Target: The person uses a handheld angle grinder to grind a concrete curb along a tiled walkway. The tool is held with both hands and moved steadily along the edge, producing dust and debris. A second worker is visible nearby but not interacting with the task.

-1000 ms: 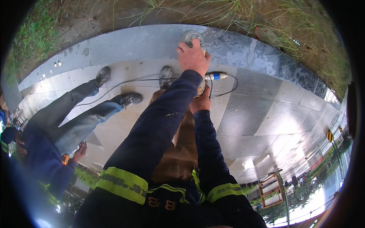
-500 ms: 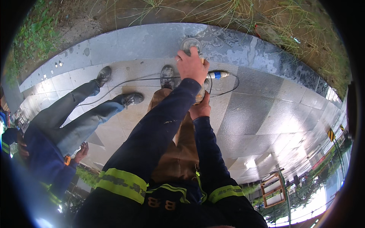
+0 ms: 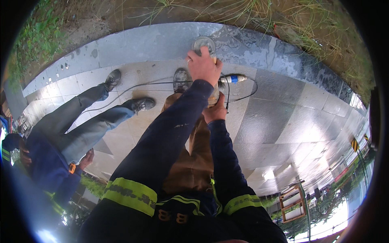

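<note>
In the head view, power tool (image 3: 213,99): held out at upper centre, between both hands; its round front (image 3: 203,42) lies over the curved grey kerb (image 3: 133,44). Contact with the stone cannot be told.
Left hand (image 3: 204,65): narrow, curled from above over the neck of the power tool, just behind the round front; a ring shows on one finger.
Right hand (image 3: 216,110): wrapped around the rear of the power tool's body, closer to the wearer; some fingers are hidden.
Connector (image 3: 234,79): white and blue, right of the power tool, above the paving (image 3: 259,121); height cannot be told.
Cable (image 3: 137,84): dark, running left across the paving; a loop stands right of the connector.
Wearer's shoe (image 3: 180,77): dusty, on the paving, left of the power tool.
Co-worker (image 3: 48,141): at left, in grey-blue trousers and dark shoes, an orange item (image 3: 72,167) at one wrist.
Far edge: grass (image 3: 251,10) and bare soil (image 3: 85,24) beyond the kerb.
Lower right: wooden frame (image 3: 282,204), standing near a thin post (image 3: 306,210).
</note>
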### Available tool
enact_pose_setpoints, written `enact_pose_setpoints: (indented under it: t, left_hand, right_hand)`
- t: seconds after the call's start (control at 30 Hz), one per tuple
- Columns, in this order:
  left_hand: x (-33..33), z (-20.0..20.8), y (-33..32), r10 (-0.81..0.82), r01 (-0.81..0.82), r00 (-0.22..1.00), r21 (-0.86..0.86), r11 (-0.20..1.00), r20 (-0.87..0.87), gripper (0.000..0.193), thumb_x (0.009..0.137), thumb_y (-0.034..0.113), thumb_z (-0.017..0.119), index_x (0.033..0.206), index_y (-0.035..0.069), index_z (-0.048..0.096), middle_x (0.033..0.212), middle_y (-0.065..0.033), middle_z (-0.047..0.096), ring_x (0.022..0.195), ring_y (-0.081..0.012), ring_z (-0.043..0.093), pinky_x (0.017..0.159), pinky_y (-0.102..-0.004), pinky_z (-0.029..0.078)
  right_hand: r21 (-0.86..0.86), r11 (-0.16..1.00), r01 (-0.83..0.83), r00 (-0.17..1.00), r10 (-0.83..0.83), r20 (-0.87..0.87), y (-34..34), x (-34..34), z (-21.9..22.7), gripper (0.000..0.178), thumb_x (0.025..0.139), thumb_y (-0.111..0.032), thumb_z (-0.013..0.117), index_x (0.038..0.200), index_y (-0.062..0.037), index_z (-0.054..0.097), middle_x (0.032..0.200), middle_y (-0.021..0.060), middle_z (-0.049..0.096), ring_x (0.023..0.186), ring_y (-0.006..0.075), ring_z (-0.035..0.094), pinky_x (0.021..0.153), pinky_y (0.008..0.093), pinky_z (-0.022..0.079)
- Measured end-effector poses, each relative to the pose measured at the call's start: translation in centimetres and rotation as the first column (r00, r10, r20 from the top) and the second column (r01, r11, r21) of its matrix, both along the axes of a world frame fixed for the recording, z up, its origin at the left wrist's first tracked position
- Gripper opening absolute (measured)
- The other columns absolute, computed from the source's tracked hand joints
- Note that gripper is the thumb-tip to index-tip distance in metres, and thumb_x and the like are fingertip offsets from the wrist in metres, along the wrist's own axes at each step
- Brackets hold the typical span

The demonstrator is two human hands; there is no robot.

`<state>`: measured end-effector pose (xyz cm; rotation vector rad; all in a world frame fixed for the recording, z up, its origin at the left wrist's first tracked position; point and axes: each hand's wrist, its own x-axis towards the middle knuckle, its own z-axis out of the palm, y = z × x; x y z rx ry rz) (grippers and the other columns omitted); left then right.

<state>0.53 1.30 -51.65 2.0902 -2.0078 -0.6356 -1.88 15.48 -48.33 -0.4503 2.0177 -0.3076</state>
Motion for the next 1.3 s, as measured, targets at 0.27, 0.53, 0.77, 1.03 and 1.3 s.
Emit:
enact_pose_setpoints:
  t: [0.27,0.53,0.77,1.03,1.3]
  left_hand:
    - [-0.1,0.0,-0.2,0.047,-0.045,0.999,0.079,0.996,-0.023,0.054,0.069,0.029,0.077,0.106,0.003,0.047,0.102,-0.0307,0.046,0.099,-0.0491,0.046,0.091,-0.0542,0.039]
    - [-0.2,-0.5,-1.3,0.049,-0.049,0.999,0.007,0.999,0.007,0.058,0.07,0.029,0.076,0.111,0.002,0.045,0.103,-0.031,0.045,0.099,-0.0505,0.046,0.09,-0.0544,0.04]
    - [1.0,0.6,1.2,0.122,-0.122,0.992,0.099,0.988,-0.002,0.052,0.072,0.026,0.075,0.109,0.003,0.048,0.107,-0.0297,0.043,0.099,-0.0496,0.046,0.088,-0.0535,0.041]
    - [0.8,-0.1,0.1,0.078,-0.077,0.997,0.068,0.995,-0.015,0.056,0.07,0.03,0.077,0.107,0.002,0.046,0.104,-0.0321,0.044,0.098,-0.0497,0.045,0.088,-0.0541,0.04]
    - [-0.5,-0.5,-1.0,0.046,-0.046,0.999,0.0,0.999,-0.027,0.057,0.069,0.031,0.078,0.106,0.001,0.047,0.101,-0.0311,0.047,0.1,-0.0489,0.046,0.09,-0.0528,0.04]
  right_hand:
    - [-0.036,0.998,-0.046,0.999,0.045,-0.018,0.0,-0.7,0.4,0.078,0.066,-0.009,0.071,0.135,-0.0168,0.034,0.101,0.0237,0.068,0.097,0.0458,0.064,0.083,0.0478,0.053]
    - [-0.106,0.991,-0.083,0.996,0.08,-0.036,-1.0,-1.0,-1.0,0.075,0.069,-0.01,0.07,0.134,-0.0172,0.035,0.099,0.0248,0.068,0.095,0.046,0.064,0.081,0.0486,0.053]
    - [-0.036,0.993,-0.113,0.994,0.113,0.009,0.9,-0.7,0.5,0.077,0.067,-0.008,0.069,0.135,-0.0181,0.034,0.098,0.0253,0.068,0.095,0.0473,0.064,0.081,0.0497,0.053]
    - [-0.052,0.994,-0.093,0.996,0.093,0.0,0.3,-0.5,-0.3,0.079,0.066,-0.009,0.07,0.136,-0.0178,0.034,0.096,0.0246,0.069,0.095,0.0462,0.064,0.082,0.0497,0.053]
    - [-0.092,0.991,-0.095,0.994,0.09,-0.058,-0.5,-1.3,-1.0,0.081,0.064,-0.01,0.073,0.135,-0.0166,0.034,0.097,0.024,0.068,0.096,0.0453,0.065,0.082,0.0482,0.053]
